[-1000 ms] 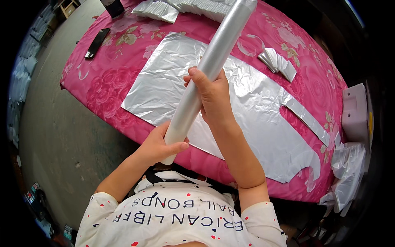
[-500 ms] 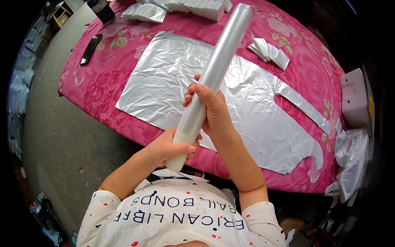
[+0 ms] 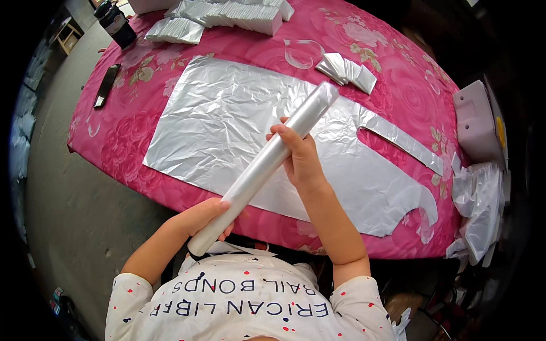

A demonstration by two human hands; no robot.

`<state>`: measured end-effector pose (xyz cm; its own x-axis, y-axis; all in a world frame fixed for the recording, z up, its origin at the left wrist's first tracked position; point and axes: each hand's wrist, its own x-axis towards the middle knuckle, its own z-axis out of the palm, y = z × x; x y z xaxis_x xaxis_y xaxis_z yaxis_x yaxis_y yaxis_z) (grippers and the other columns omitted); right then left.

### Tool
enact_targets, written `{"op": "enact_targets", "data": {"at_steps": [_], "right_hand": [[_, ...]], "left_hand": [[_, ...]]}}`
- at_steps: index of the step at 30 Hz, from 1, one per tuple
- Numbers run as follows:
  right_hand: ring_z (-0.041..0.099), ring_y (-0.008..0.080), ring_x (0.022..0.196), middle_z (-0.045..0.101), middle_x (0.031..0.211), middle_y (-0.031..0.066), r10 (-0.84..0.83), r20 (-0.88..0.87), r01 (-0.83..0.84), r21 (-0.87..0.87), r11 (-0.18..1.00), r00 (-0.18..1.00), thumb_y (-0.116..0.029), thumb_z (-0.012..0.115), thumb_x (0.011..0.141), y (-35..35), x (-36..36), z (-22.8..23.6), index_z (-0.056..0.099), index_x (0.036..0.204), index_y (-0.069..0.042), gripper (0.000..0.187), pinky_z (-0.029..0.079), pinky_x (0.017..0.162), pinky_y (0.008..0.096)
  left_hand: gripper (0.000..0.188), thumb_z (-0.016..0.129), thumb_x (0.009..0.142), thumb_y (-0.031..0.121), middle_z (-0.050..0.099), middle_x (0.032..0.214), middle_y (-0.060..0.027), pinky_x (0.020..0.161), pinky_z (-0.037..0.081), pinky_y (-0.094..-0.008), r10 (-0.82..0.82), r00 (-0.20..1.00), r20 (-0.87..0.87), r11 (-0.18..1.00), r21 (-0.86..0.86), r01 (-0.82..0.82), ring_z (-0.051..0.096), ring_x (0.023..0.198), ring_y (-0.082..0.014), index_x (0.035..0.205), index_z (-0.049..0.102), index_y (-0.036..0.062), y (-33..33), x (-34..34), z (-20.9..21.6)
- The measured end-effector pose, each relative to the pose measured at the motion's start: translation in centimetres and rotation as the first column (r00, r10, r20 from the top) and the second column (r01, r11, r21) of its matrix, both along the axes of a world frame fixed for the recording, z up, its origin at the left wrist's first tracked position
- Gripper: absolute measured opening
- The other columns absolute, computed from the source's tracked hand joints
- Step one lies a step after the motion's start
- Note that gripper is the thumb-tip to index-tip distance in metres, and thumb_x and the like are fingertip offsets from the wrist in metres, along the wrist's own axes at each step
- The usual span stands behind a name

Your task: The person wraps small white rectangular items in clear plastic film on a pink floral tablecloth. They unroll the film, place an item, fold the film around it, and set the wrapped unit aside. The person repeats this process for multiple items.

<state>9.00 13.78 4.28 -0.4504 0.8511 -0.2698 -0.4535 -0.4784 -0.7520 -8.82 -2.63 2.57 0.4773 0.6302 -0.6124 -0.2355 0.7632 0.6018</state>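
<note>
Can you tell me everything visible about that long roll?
The long roll is a smooth, slim cylinder, silvery-white and shiny, seemingly of plastic film. It slants from near the shirt up and rightward, over the silvery sheet. The left hand grips it near its lower end, the right hand farther up.

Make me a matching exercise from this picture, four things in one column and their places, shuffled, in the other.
Things:
1. Shiny roll
2. Black phone-like slab
3. Pale box
4. Silvery sheet

Places:
A. At the right end of the pink flowered cloth
B. Spread out flat, partly hidden behind the roll
C. Held by the left hand and the right hand
D. Near the cloth's left edge

Pairs: 1-C, 2-D, 3-A, 4-B
</note>
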Motion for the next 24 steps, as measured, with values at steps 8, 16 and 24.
{"op": "enact_targets", "data": {"at_steps": [8, 16, 24], "right_hand": [[0.053, 0.0059, 0.070, 0.062, 0.088, 0.0021, -0.178, 0.503, 0.064, 0.235, 0.970, 0.846, -0.023, 0.061, 0.085, 7.9, 8.8, -2.1, 0.060, 0.101, -0.005, 0.024, 0.043, 0.065, 0.0211], [0.048, 0.0026, 0.058, 0.058, 0.073, -0.0028, 0.309, 0.728, -0.474, 0.025, 0.880, 0.612, -0.029, 0.060, 0.086, 7.1, 8.6, -0.4, 0.064, 0.090, -0.004, 0.025, 0.038, 0.056, 0.0184], [0.049, 0.0056, 0.057, 0.054, 0.066, -0.0026, 0.464, 0.656, -0.593, -0.031, 0.805, 0.595, -0.019, 0.065, 0.082, 5.8, 7.8, 0.4, 0.060, 0.078, -0.005, 0.016, 0.039, 0.053, 0.0206]], "left_hand": [[0.063, 0.066, 0.075, 0.051, 0.055, 0.066, -0.0057, 0.053, 0.046, -0.0277, -0.132, 0.990, -0.055, 0.986, -0.113, 0.125, 0.055, 0.056, -0.0128, 0.110, 0.055, -0.0012, -4.3, -1.8, -0.3], [0.058, 0.065, 0.077, 0.049, 0.056, 0.070, -0.0036, 0.058, 0.047, -0.0251, -0.139, 0.987, -0.076, 0.986, -0.108, 0.130, 0.056, 0.061, -0.0103, 0.108, 0.056, 0.0003, -5.5, -1.8, -1.3], [0.054, 0.065, 0.078, 0.045, 0.057, 0.073, -0.0041, 0.061, 0.047, -0.0240, -0.179, 0.967, -0.180, 0.980, -0.114, 0.160, 0.056, 0.064, -0.0095, 0.108, 0.056, 0.0000, -5.4, -1.4, -0.8]]}}
